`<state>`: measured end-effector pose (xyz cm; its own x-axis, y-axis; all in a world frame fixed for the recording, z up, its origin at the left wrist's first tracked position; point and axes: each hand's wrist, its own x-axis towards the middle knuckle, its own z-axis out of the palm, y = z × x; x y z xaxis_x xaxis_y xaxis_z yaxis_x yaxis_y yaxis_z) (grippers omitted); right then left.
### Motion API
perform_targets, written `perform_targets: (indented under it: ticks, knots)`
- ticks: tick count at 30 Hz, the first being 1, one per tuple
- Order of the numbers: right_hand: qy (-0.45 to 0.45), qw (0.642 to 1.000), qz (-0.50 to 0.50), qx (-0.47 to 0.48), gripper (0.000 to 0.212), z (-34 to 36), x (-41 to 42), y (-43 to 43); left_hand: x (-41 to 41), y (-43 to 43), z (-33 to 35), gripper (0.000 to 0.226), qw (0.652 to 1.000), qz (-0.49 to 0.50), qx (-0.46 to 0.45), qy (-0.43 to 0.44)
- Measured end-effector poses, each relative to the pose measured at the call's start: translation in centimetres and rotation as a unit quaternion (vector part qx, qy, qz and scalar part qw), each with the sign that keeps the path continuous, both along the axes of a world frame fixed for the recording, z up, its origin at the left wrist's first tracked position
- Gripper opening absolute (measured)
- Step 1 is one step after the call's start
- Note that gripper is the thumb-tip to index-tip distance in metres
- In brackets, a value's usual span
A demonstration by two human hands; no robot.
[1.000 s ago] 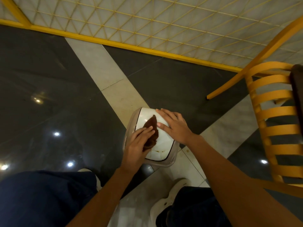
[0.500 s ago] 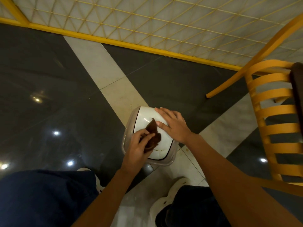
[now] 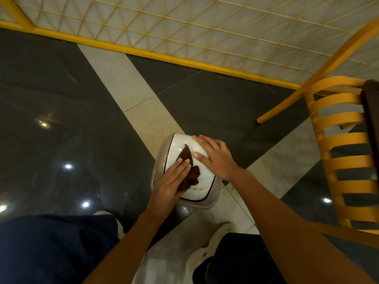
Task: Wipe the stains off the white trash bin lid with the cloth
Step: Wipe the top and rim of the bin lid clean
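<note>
The white trash bin lid [image 3: 202,188] sits in a grey rim on a small bin on the floor between my feet. A brown cloth [image 3: 189,170] lies spread on the lid. My left hand [image 3: 171,186] presses flat on the cloth with straight fingers, covering its left part. My right hand [image 3: 215,155] rests flat on the lid's right side, fingers straight, thumb close to the cloth. Small brown stains show near the lid's front edge [image 3: 196,189].
A yellow slatted chair [image 3: 336,152] stands close on the right, one leg [image 3: 287,103] reaching toward the bin. A yellow mesh fence [image 3: 184,33] runs across the back. Glossy dark floor tiles with pale strips surround the bin. My white shoes [image 3: 207,249] stand just behind it.
My left hand went from bunching the cloth to pressing it flat and pushing it away from me across the lid. The right hand has stayed in place.
</note>
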<state>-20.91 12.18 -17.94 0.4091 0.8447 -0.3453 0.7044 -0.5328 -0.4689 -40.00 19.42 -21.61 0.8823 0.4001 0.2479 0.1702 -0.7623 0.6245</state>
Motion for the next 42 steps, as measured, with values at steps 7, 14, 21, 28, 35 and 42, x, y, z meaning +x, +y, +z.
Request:
perform_targets:
  ticks: [7, 14, 21, 28, 35, 42]
  knots:
    - [0.001, 1.0, -0.004, 0.003, 0.052, 0.0, 0.0, 0.0, 2.5, -4.6, -0.6, 0.072, 0.977, 0.082, 0.142, 0.139]
    - [-0.001, 1.0, -0.001, 0.001, 0.056, -0.2, 0.0, -0.1, -0.9, -2.3, -1.0, 0.095, 0.977, -0.023, 0.172, 0.126]
    - [-0.003, 1.0, -0.009, 0.004, 0.062, 0.0, -0.3, 0.1, 0.8, -5.5, -0.5, 0.055, 0.995, 0.022, 0.004, 0.095]
    - [0.009, 1.0, -0.006, 0.002, 0.057, 0.1, -0.1, 0.0, -0.1, -3.3, -1.3, 0.06, 0.998, -0.022, 0.047, 0.02]
    - [0.014, 1.0, -0.015, 0.002, 0.063, 0.0, -0.3, 0.0, -1.1, -2.4, 0.1, 0.034, 0.996, -0.014, -0.083, -0.009]
    - [0.01, 1.0, -0.008, 0.007, 0.063, 0.1, -0.2, 0.0, 0.7, -0.9, -0.6, 0.058, 0.974, -0.212, 0.066, 0.034]
